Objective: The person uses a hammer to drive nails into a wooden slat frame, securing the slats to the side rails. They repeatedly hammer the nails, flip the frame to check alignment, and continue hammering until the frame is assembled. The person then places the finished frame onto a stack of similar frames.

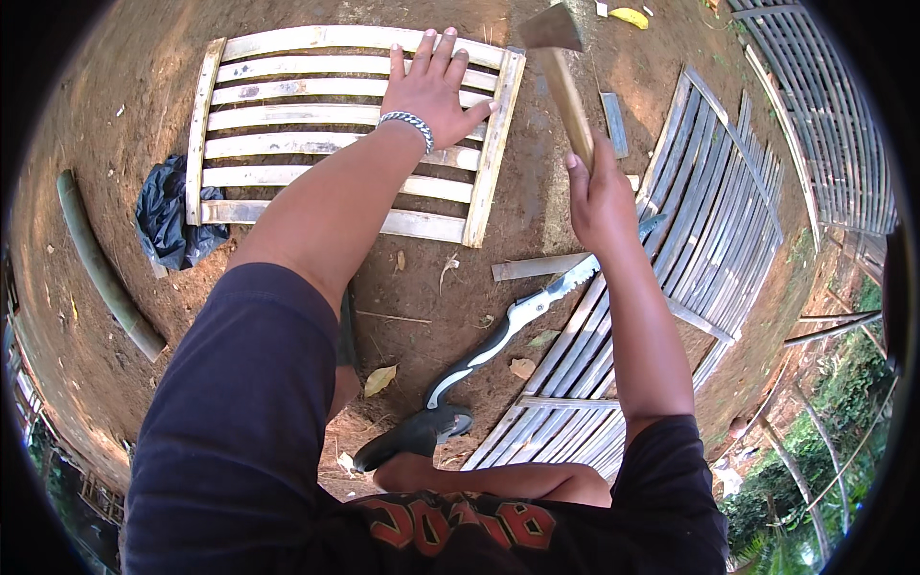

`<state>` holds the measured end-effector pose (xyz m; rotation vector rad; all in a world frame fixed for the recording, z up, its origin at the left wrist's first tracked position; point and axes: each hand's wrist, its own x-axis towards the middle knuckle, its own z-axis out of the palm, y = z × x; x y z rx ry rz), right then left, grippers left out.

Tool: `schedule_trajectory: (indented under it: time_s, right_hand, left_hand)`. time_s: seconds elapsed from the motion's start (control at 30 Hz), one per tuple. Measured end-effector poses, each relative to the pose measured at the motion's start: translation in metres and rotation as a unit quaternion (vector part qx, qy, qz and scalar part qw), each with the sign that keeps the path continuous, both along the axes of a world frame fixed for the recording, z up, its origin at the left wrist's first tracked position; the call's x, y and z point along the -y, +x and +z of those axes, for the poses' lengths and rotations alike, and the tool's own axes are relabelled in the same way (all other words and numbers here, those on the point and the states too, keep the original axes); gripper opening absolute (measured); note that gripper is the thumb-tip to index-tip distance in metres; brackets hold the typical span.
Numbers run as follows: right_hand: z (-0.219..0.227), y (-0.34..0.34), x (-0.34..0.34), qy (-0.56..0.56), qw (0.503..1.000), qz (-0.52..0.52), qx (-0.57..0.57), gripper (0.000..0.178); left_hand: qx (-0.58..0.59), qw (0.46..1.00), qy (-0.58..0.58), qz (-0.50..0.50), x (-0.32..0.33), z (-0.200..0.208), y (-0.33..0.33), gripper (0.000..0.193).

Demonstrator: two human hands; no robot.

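Right grip [602,196]: closed around the wooden handle of a hatchet [568,96], its metal head raised near the far right corner of the work.
Left grip [428,101]: open, palm down, fingers spread over a slatted frame [297,89], thumb reaching its right-hand end piece.
Frame position: flat on bare soil [393,287], with a black plastic bag [168,216] by its near left corner.
Saw [527,310]: on the ground, nearer the wearer (blade partly hidden by the right forearm [644,316]).
Step in hand: apparently steadying the frame for hatchet work.
Next move: probably calls for a firm palm and a controlled stroke, clear of those fingers.
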<state>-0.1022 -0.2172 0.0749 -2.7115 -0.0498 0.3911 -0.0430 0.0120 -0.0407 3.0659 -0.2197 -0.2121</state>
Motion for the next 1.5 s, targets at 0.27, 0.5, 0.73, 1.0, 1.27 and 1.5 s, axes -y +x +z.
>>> schedule_trajectory:
  time_s: [0.27, 0.5, 0.73, 1.0, 1.27, 1.5]
  right_hand:
    - [0.006, 0.010, 0.018, -0.109, 0.988, 0.095, -0.060, 0.040]
    - [0.033, 0.027, -0.005, -0.151, 0.980, 0.124, -0.049, 0.037]
    - [0.066, 0.043, -0.003, -0.167, 0.974, 0.152, 0.010, 0.036]
    - [0.048, 0.041, 0.007, -0.246, 0.949, 0.118, -0.159, 0.034]
    - [0.007, 0.012, 0.034, -0.189, 0.965, 0.146, -0.105, 0.034]
    - [0.015, 0.009, 0.002, -0.023, 0.993, 0.059, 0.099, 0.035]
  left_hand:
    - [-0.014, 1.000, 0.001, -0.007, 0.002, 0.003, 0.002, 0.091]
    - [-0.015, 1.000, -0.004, -0.003, 0.000, 0.001, 0.000, 0.091]
    - [-0.020, 1.000, -0.001, -0.001, -0.001, 0.003, -0.001, 0.091]
    - [-0.015, 1.000, -0.010, -0.002, 0.000, 0.004, 0.001, 0.090]
    - [-0.028, 0.999, -0.017, -0.007, 0.005, 0.005, 0.003, 0.091]
    - [-0.028, 1.000, -0.008, 0.003, 0.000, 0.004, 0.000, 0.090]
